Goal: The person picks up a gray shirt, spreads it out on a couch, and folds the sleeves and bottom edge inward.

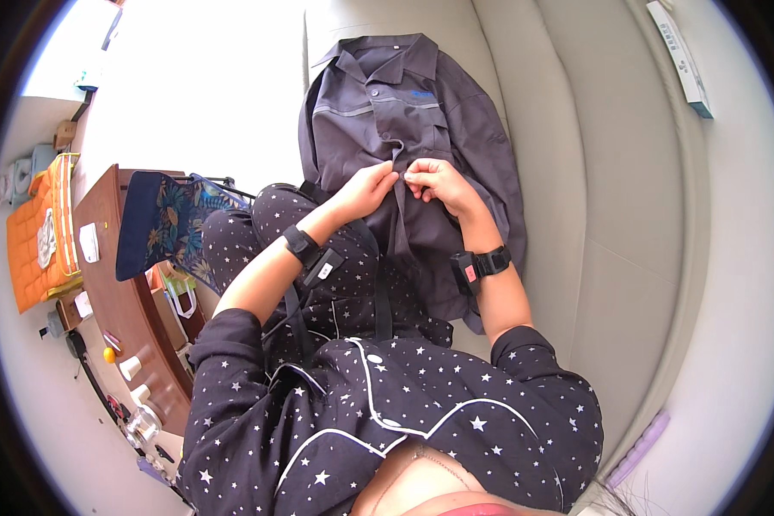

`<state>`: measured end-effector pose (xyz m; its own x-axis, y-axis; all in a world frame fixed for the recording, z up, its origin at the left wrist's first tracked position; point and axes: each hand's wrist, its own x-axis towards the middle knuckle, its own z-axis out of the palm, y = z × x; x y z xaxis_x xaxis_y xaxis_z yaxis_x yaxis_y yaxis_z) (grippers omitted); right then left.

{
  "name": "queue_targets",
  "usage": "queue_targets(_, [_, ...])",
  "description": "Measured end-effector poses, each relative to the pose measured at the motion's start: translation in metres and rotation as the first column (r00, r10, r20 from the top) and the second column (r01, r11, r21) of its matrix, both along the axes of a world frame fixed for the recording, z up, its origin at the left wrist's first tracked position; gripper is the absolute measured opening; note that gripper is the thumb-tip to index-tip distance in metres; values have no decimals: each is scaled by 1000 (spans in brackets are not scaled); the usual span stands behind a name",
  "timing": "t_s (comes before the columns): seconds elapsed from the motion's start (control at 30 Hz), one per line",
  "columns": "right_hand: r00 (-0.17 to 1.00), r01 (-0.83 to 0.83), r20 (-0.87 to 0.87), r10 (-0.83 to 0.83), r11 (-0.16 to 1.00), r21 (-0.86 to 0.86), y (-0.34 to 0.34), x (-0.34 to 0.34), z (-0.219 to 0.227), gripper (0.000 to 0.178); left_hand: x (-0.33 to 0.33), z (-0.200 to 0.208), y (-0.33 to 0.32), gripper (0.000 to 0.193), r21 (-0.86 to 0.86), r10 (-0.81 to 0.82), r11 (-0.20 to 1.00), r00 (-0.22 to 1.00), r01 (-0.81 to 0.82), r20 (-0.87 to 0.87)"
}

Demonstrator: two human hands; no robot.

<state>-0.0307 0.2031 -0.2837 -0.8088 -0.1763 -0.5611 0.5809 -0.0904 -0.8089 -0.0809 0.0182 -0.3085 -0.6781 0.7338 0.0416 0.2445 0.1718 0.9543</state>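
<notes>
A dark grey long-sleeved work jacket (353, 129) lies front up, its collar pointing away from me, with buttons down the front and a light piping line across the chest. At the middle of its front opening, my left hand (368, 191) pinches one edge of the cloth. Close beside it, my right hand (443, 183) is closed too, thumb and fingertips pressed together at the other edge of the opening. Whether a button is between the fingertips is too small to tell. Above the hands the placket is raised in a small fold, and some buttons show there.
The jacket rests on a beige sofa (559, 172). To the left are a patterned folding chair (159, 225), a brown wooden table (112, 292) with small items, and an orange cushion (43, 241). A long white box (681, 58) lies at the far right.
</notes>
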Motion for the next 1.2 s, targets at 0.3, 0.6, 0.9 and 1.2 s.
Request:
queue_targets(0.3, [948,-293,20,318,843,452,-12,5,7,36,-4,-2,11,20,-132,117,984,993,-120,-31])
queue_targets(0.6, [991,-133,74,114,706,696,40,6,-8,20,3,-14,16,11,-101,130,990,921,-99,368])
queue_targets(0.9, [893,-449,267,363,764,463,39,22,-8,16,27,-12,11,12,-286,-280,891,923,353,266])
queue_targets(1.2, [982,-189,129,139,695,694,57,15,1,16,24,-28,8,11,-766,-240,632,970,117,-49])
